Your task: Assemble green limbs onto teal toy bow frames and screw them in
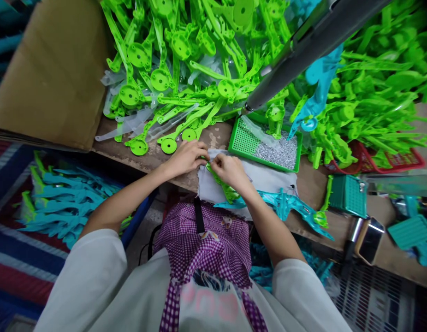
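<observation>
A bright green plastic part [230,192] lies over the pale cloth [208,183] at the bench's front edge. My left hand [188,157] pinches its far end, fingertips closed. Right beside it, my right hand [230,171] is closed at the same end with thumb and finger together; anything small between those fingertips is hidden. Under my right forearm a long blue plastic part [286,203] rests on the cloth and bench. Just beyond the hands stands a green perforated tray [243,138] holding many small silvery screws and a translucent strip.
A dark powered screwdriver [289,60] slants down over the tray. Heaped green parts [180,46] cover the back. A cardboard box [54,74] stands left, above a pile of blue parts [66,198]. At right are a red basket [403,161], a teal basket [348,196] and a phone [370,240].
</observation>
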Demonstrator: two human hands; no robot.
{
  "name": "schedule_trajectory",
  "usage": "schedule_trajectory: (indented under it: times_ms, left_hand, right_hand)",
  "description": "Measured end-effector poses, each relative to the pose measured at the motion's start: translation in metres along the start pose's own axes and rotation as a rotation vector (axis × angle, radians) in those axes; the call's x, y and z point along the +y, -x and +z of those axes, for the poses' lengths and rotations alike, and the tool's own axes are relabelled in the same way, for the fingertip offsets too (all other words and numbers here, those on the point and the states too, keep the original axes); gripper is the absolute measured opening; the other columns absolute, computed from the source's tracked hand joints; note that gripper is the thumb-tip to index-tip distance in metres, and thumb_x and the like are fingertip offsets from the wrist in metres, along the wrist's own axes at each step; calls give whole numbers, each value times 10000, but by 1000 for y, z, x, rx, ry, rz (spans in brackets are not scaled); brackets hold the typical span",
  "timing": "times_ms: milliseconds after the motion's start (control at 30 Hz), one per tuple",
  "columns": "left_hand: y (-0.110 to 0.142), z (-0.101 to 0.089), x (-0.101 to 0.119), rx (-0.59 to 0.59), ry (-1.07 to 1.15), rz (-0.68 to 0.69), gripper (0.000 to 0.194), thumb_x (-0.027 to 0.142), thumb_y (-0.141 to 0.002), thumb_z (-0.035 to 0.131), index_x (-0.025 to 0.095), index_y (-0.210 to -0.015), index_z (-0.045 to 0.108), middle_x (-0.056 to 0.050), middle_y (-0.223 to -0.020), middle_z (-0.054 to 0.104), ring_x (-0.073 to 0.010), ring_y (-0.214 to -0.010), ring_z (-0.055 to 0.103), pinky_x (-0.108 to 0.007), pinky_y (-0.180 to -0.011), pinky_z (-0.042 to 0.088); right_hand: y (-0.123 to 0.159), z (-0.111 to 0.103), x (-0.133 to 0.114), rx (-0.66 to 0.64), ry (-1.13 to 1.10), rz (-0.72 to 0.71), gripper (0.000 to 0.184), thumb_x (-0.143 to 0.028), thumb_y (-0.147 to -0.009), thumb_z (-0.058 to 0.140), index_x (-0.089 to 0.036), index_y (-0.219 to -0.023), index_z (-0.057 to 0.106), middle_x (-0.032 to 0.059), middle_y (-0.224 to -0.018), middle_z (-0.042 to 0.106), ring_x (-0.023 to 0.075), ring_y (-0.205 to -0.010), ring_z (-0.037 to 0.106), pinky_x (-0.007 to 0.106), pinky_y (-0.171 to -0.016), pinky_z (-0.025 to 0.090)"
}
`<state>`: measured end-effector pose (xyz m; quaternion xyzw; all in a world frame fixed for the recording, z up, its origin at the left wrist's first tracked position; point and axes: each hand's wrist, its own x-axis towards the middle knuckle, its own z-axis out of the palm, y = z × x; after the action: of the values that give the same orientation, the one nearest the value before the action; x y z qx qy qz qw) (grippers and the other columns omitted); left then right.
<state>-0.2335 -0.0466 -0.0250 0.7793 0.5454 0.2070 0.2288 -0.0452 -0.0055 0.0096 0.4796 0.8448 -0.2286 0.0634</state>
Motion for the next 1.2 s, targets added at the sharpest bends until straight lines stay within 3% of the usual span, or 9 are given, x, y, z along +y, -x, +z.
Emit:
schedule_trajectory:
  times_ms: [167, 367, 700, 933, 1200]
  left_hand:
    - [-3, -2, 4, 7, 26, -30, 130, 263, -902, 669, 234, -961, 781, -63, -1095, 707, -262, -1058, 620, -424, -920, 442]
    - [-3, -2, 0, -2, 111, -8, 150, 265, -887, 688, 223, -993, 786, -69, -1088, 695, -244, -1028, 628, -411, -947, 471]
    - [-5, -1, 0, 8, 83, -8, 116, 249, -879, 694, 216, -936, 790, -69, -1055, 698, -235, -1009, 627, -410, -935, 487]
    - [-5, 3, -2, 0, 67, -21, 123, 254, -883, 693, 217, -949, 790, -72, -1084, 695, -233, -1017, 628, -410, -945, 485]
    - [-3, 1, -4, -8, 58, 29, 127, 268, -905, 674, 209, -942, 780, -67, -1079, 697, -224, -1000, 627, -383, -915, 487]
  right_hand:
    - [14, 4, 4, 68, -101, -82, 195, -288, -975, 520, -198, -962, 692, 73, -884, 754, 220, -795, 640, 357, -782, 347]
    - [33, 16, -2, 178, -30, -117, 256, -289, -1021, 438, -204, -1034, 678, 104, -1028, 761, 242, -884, 630, 418, -896, 291]
    - [35, 22, -12, 185, -102, -59, 232, -298, -1009, 458, -204, -945, 661, 63, -904, 769, 229, -835, 635, 386, -864, 265]
    - [46, 23, -16, 145, 148, -131, 283, -218, -1026, 390, -186, -960, 663, 97, -951, 729, 219, -820, 594, 415, -889, 213]
    - [47, 26, -13, 216, 179, -109, 295, -204, -1026, 381, -204, -990, 674, 102, -995, 685, 234, -894, 565, 397, -831, 211]
